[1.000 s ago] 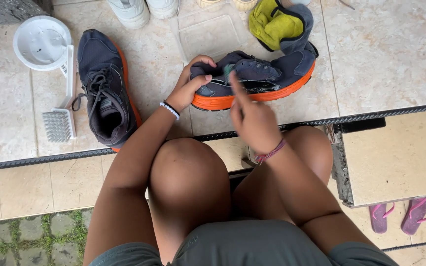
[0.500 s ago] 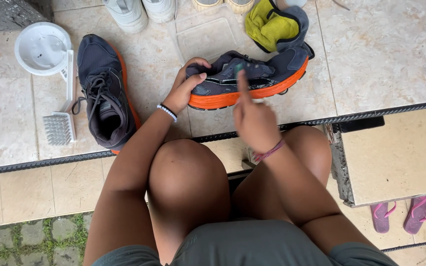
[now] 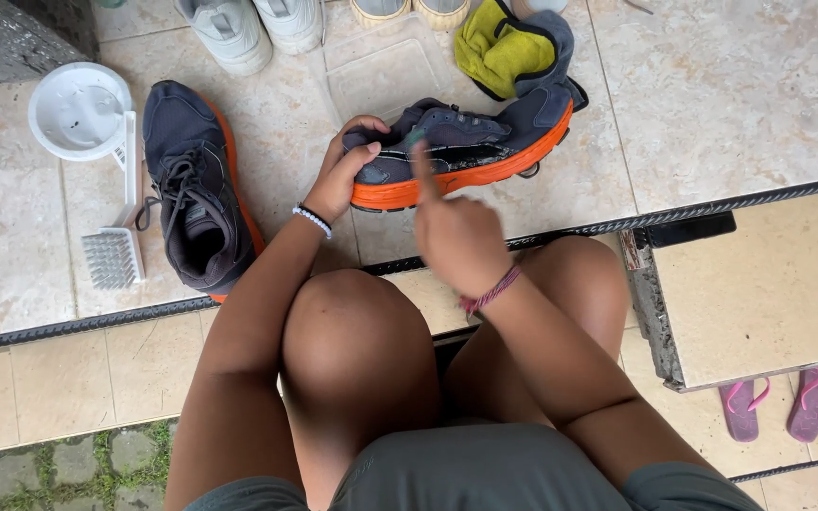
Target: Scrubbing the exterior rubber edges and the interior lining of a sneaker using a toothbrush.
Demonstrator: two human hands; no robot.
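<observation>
Shoe (image 3: 466, 151) lies on its side on the tiled ledge, held at the toe and worked on along its flank.

Left hand (image 3: 347, 175) is clenched over the toe end, steadying the shoe just above the knees. Right hand (image 3: 452, 227) grips a small greenish tool (image 3: 416, 142), kind unclear, its tip touching the side panel. The shoe is dark navy mesh with an orange sole and a yellow-green cloth (image 3: 499, 47) stuffed in the collar. Judged light; upper soft and yielding, sole stiffer, so toe or heel over the sole edge gives the firmest hold. Its mate (image 3: 191, 189) sits upright to the left, beside a brush (image 3: 115, 251) and a white dish (image 3: 78, 109).
</observation>
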